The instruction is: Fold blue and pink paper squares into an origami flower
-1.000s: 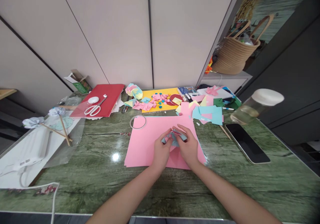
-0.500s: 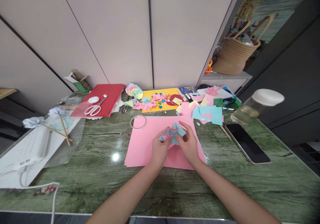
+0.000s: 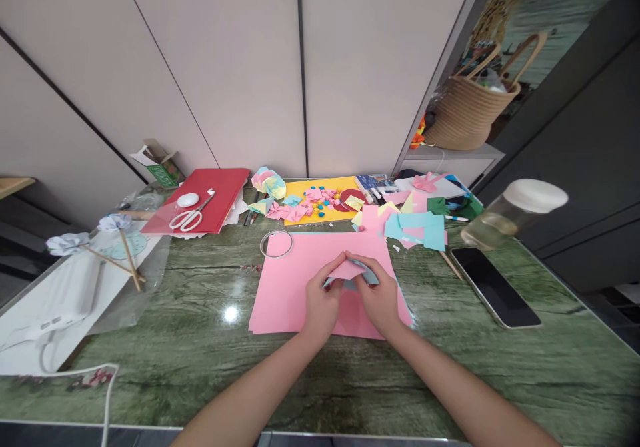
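Note:
Between both hands is a folded paper piece in pink and light blue, its pink face turned up. My left hand pinches its left side, with fingertips meeting at the top edge. On the other side, my right hand grips the light blue edge. The fingers cover part of the folds. Beneath the hands lies a stack of pink paper sheets, and a thin ring rests on its upper left corner.
White scissors lie on a red folder at the left. Paper scraps and a yellow sheet with small coloured pieces sit at the back. To the right are a phone and a lidded bottle.
The folded paper has been turned in the hands: its light blue, opened folds faced up before, and a pink face shows now. The fingertips have come closer together at the top.

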The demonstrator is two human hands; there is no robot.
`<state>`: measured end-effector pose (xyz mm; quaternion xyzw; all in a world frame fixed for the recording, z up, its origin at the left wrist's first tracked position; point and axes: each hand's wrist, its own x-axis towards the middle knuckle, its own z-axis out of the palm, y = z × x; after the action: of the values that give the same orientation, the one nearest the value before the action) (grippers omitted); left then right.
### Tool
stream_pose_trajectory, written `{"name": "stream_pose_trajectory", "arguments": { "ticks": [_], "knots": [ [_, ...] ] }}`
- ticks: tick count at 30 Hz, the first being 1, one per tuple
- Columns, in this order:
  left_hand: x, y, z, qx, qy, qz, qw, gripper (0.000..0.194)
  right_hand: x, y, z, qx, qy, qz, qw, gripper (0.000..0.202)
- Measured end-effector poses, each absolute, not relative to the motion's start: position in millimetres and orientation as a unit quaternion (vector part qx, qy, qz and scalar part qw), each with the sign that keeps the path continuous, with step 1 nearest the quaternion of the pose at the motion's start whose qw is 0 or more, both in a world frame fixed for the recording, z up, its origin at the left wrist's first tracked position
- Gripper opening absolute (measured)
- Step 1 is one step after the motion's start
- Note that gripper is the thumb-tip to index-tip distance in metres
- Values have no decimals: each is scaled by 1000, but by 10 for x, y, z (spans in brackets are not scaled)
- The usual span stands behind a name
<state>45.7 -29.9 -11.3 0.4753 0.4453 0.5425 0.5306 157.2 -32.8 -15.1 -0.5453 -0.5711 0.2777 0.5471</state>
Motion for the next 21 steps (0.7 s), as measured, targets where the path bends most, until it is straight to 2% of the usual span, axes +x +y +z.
{"name": "stream_pose_trajectory", "arguments": {
  "ticks": [4, 7, 12, 14, 16, 17, 21],
  "knots": [
    [481, -353, -111, 509, 440, 537, 509, 44, 1581, -366, -168, -511, -584, 278, 567, 43],
    [474, -324, -106, 536, 415, 525, 515, 46, 1620, -345, -135, -498, -582, 293, 573, 40],
    [284, -106, -72, 604, 377, 447, 542, 76, 1859, -152, -86, -493, -561, 334, 574, 31],
    [142, 15, -64, 657, 374, 394, 523, 81, 2009, -57, -79, -489, -570, 378, 541, 30],
    [-11, 137, -69, 698, 410, 369, 456, 73, 2160, 14, -67, -488, -589, 431, 479, 32],
    [-86, 193, -77, 711, 452, 362, 399, 67, 2228, 37, -59, -490, -597, 449, 449, 40],
    [-335, 327, -123, 717, 636, 270, 94, 40, 2406, 69, -20, -463, -619, 485, 409, 66]
  ]
}}
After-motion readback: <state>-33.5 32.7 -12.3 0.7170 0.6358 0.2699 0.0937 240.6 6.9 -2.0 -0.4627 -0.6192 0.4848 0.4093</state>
